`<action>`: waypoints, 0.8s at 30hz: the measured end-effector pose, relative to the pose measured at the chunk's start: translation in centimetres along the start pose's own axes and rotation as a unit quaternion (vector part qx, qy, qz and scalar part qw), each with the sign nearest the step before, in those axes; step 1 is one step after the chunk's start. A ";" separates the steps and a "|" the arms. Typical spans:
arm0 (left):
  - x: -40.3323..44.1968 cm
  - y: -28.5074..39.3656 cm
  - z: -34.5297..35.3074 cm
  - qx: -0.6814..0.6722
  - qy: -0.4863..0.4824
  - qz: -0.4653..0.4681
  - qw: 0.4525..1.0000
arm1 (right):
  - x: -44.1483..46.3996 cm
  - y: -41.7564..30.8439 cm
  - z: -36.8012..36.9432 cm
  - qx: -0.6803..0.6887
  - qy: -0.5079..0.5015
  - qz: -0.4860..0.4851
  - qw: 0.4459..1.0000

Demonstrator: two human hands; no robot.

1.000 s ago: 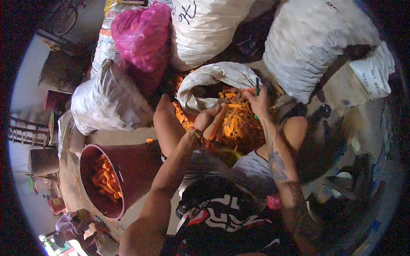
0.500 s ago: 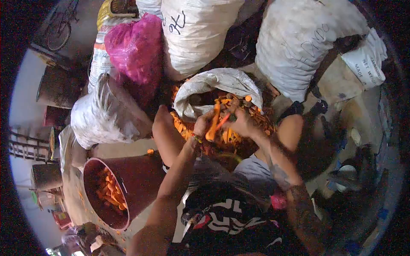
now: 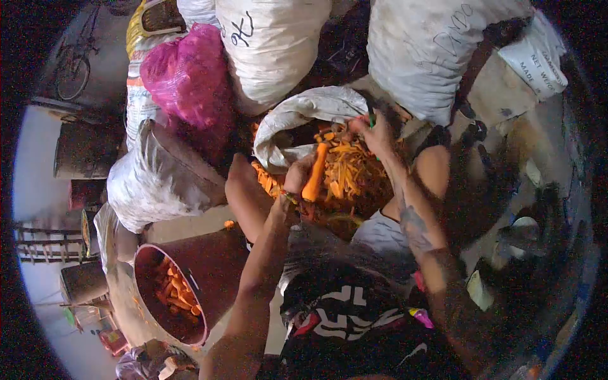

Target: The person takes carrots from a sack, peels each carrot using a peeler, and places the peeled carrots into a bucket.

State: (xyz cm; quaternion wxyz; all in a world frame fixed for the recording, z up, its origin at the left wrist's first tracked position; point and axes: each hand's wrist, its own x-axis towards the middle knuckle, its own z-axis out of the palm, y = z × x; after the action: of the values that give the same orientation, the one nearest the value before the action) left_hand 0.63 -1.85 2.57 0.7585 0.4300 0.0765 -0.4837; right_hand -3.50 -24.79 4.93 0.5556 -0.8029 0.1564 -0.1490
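My left hand [image 3: 296,177] is closed round a peeled orange carrot [image 3: 315,174], which stands nearly upright above the peelings. At the rim of an open white sack [image 3: 269,142], my right hand [image 3: 375,134] is closed on a small peeling tool [image 3: 371,118] with red and green on it; its blade cannot be made out. Below both hands, between my knees, lies a heap of orange carrot peelings [image 3: 345,174]. The sack's inside is mostly in shadow.
A dark red bucket [image 3: 221,269] lies tipped at my left, with carrots [image 3: 177,288] inside. Full white sacks [image 3: 272,57] stand ahead, beside a pink mesh sack [image 3: 187,69]. Another white sack [image 3: 155,183] leans at the left.
My right hand has moved up and away from the carrot with the tool, towards the sack's right rim. My left hand still holds the carrot. The whole view has shifted slightly.
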 end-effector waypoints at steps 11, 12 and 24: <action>-0.5 -0.8 1.1 -0.037 0.048 0.063 0.996 | -1.1 0.4 1.5 -0.069 -0.089 -0.035 0.993; 0.2 -0.6 1.0 -0.060 0.048 0.074 0.994 | -2.7 -1.9 2.0 -0.145 -0.116 -0.118 0.975; 1.5 -1.7 -1.3 -0.087 0.003 0.076 0.993 | -3.2 -3.3 2.5 -0.219 -0.068 -0.248 0.941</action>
State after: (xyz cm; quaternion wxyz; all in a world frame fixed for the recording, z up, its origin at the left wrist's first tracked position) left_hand 0.46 -2.22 0.04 0.8271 0.3688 0.0877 -0.4149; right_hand -5.08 -20.27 7.00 0.3210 -0.9263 -0.0571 -0.1888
